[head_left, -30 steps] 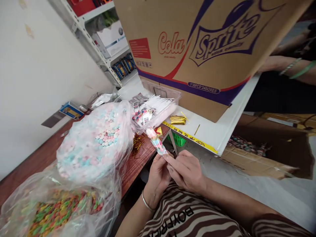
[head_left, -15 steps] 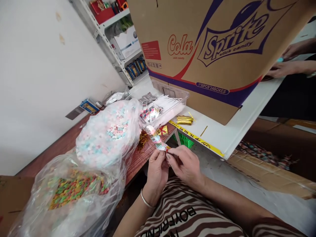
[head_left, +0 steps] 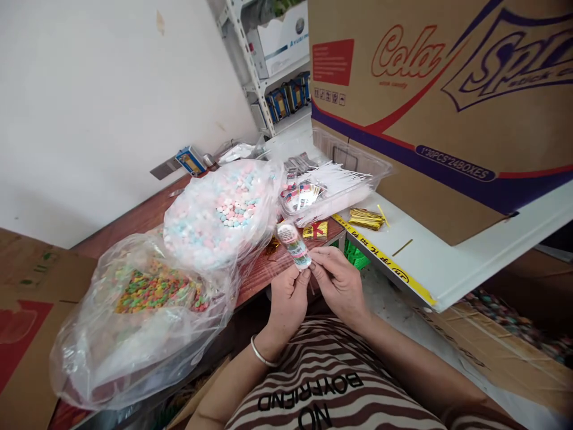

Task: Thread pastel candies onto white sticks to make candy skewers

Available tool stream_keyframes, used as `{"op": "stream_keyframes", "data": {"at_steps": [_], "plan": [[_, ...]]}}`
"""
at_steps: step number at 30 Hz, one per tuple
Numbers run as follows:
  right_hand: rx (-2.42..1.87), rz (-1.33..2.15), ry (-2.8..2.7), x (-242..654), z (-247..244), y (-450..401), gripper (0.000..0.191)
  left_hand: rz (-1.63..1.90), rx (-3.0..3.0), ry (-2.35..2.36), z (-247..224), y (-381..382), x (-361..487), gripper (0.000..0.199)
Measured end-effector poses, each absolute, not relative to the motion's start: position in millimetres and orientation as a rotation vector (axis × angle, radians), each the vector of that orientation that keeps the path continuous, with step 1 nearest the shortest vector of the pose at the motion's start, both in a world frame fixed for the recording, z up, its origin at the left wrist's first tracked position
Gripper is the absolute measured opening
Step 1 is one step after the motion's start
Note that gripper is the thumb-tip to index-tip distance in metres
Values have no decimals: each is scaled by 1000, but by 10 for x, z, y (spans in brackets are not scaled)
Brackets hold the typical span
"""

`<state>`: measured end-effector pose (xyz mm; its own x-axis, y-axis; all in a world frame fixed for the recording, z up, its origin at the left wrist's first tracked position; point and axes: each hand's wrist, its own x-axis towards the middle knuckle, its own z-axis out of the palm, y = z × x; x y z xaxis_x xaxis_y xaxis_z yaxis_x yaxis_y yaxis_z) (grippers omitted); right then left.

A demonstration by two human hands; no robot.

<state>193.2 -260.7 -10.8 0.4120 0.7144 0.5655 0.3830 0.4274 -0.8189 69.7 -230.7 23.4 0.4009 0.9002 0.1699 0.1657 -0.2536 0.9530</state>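
Holds left hand (head_left: 287,300) and right hand (head_left: 339,286) close together ahead of torso (head_left: 331,364), thumbs (head_left: 303,279) near each other. Pinches with thumb and fingers on both hands. Angles left forearm (head_left: 224,382) in from lower left, right forearm (head_left: 412,358) from lower right.

There are two hands (head_left: 289,298) (head_left: 342,286), one packet (head_left: 294,246) — two candy bags (head_left: 199,242) (head_left: 129,358).

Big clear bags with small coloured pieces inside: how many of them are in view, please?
2. The pastel-filled bag lies left of the held packet; the multicoloured-filled bag lies nearer the picture's lower left. Others could be hidden behind the Cola carton.
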Motion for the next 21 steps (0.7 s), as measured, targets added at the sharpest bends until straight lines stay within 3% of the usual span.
{"op": "stream_keyframes", "data": {"at_steps": [9, 15, 21], "plan": [[-1116, 848, -1147, 1743, -180, -2360, 25, 971, 1484, 1037, 42, -2062, 551, 23], [-1172, 837, -1111, 1626, -303, -2134, 28, 967, 1675, 1039, 59, -1981, 397, 14], [-1210, 658, -1259, 1614, -234, -2037, 27, 1088, 1383, 1176, -54, -1851, 287, 17]]}}
